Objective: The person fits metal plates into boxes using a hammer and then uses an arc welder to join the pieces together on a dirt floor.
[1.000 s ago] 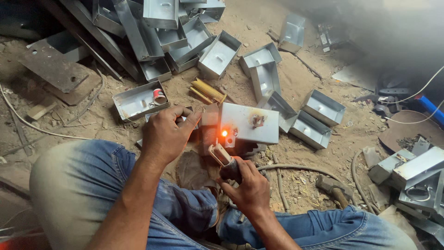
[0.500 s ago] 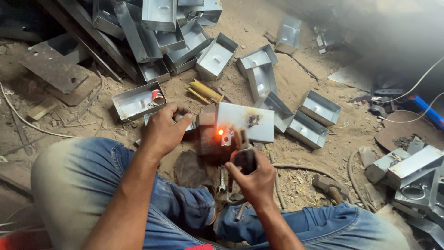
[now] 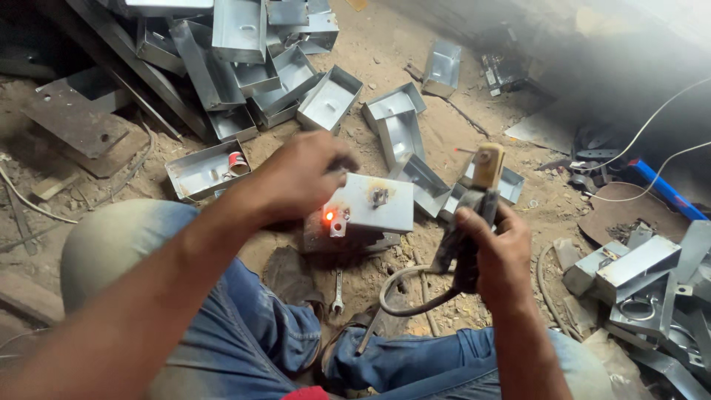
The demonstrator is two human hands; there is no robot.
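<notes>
Your right hand [image 3: 495,255] has pulled the welding holder [image 3: 474,215] up and away from the joint since half a second ago, when it was down close to the glow, and now it hangs off to the right, its fingers wrapped tight round the grip with the cable [image 3: 415,292] looping below. Your left hand [image 3: 300,178] sits at the left edge of the metal box [image 3: 374,204], fingers curled onto it, pinning it flat on the dark block on the dirt floor [image 3: 474,126]. See that orange spot [image 3: 328,215] at the box's lower left corner, glowing hot beside a small bracket. Looks like one tack is just finished and you're between welds. Next move likely calls for a steady box and a careful return of the rod tip to the bracket. A wrench [image 3: 337,292] lies just below the block, and loose trays [image 3: 329,100] sit scattered beyond.
</notes>
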